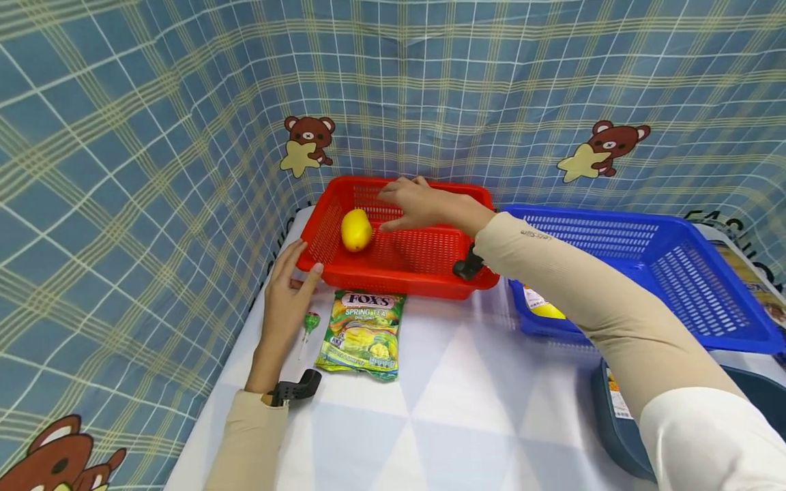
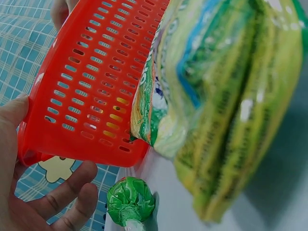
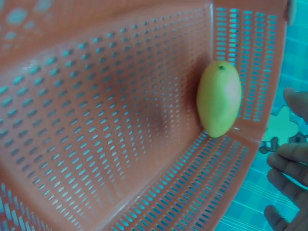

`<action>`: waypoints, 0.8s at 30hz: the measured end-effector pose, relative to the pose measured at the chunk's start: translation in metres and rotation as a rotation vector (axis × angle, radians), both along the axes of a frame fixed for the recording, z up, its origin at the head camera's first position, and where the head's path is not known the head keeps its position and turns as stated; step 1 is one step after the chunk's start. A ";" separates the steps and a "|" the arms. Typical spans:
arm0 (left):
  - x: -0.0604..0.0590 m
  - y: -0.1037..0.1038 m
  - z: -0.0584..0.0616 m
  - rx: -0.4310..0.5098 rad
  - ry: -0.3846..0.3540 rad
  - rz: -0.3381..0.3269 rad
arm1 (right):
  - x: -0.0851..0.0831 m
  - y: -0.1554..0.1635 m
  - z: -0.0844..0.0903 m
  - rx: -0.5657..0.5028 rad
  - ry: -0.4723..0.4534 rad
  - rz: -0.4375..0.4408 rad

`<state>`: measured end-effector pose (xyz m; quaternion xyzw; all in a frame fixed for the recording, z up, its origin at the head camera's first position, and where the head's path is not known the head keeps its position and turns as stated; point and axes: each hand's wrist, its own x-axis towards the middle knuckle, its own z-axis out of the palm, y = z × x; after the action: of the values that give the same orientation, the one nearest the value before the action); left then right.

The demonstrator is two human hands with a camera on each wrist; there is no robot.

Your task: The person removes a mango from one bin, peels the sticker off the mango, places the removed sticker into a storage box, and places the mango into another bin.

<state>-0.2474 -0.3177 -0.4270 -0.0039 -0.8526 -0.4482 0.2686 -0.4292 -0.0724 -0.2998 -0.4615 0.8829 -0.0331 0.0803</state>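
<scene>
A right hand, fingers relaxed and holding nothing, hovers over the red basket at frame centre, just right of a yellow mango (lying inside). The open left hand touches the basket's lower-left corner.

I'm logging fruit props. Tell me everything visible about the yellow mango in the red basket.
The mango is smooth, oval and yellow-green, with a small dark stem dot at one end. It looks whole. It lies on its side in the red basket, against the left end wall. Neither hand touches it; the right hand hovers beside it.
</scene>
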 end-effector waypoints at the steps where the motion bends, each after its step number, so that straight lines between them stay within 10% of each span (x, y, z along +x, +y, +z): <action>1: 0.000 -0.001 0.000 -0.002 0.000 0.001 | 0.003 0.003 0.003 -0.010 -0.001 0.002; 24: 0.002 0.003 -0.001 -0.033 -0.042 0.028 | 0.077 0.101 0.027 -0.200 0.071 0.026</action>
<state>-0.2451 -0.3150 -0.4278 0.0132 -0.8653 -0.4304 0.2566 -0.3521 0.0290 -0.2728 -0.4794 0.8715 -0.1034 0.0028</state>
